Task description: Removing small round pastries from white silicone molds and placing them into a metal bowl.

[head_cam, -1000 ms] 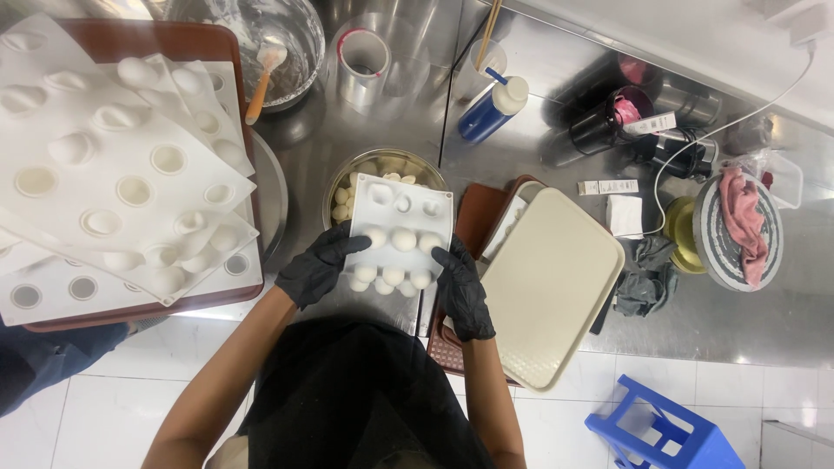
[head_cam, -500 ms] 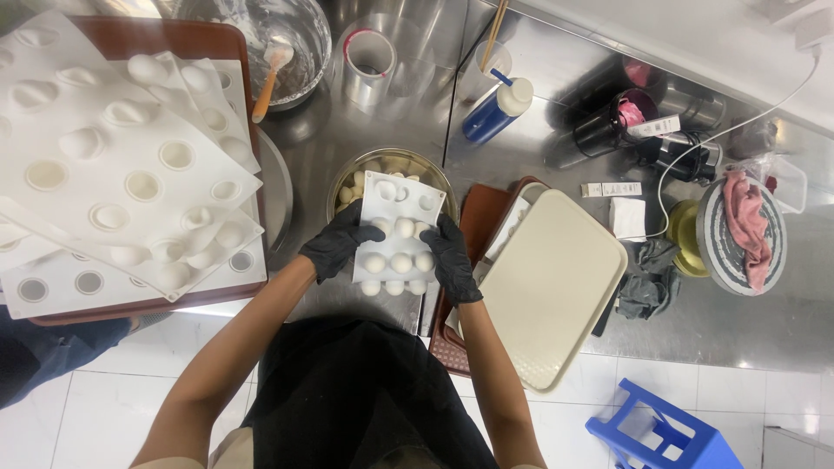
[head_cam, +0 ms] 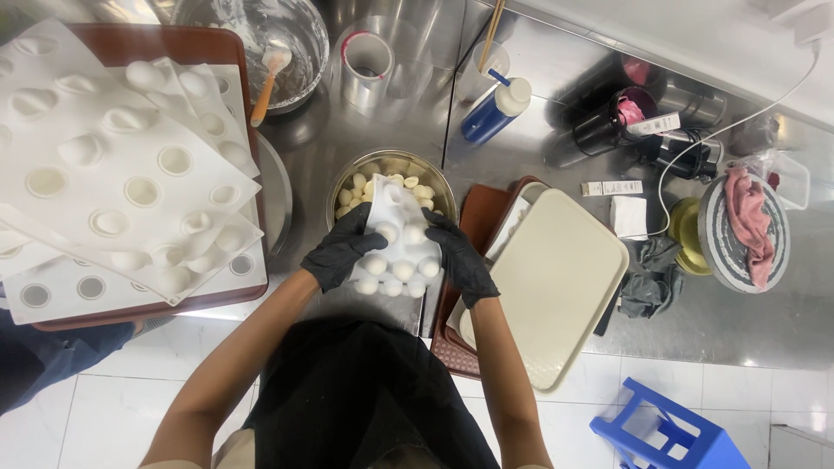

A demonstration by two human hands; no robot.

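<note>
Both my hands wear black gloves and grip a white silicone mould [head_cam: 395,243] with rounded cavities, bent between them. My left hand [head_cam: 341,250] clamps its left edge and my right hand [head_cam: 458,255] its right edge. The mould hangs over a metal bowl [head_cam: 439,181] holding several pale round pieces [head_cam: 358,184]. The bowl stands on a steel counter [head_cam: 539,104] in front of me.
A brown tray [head_cam: 182,42] at left carries stacked white moulds [head_cam: 113,182]. A metal mixing bowl with a spatula [head_cam: 271,65], a tape roll [head_cam: 367,57] and a blue bottle [head_cam: 492,108] lie beyond. A cream tray [head_cam: 560,282] sits at right. A blue stool [head_cam: 669,430] stands below.
My hands have squeezed the mould narrower and drawn it slightly toward the bowl; it was flatter and wider a second ago.
</note>
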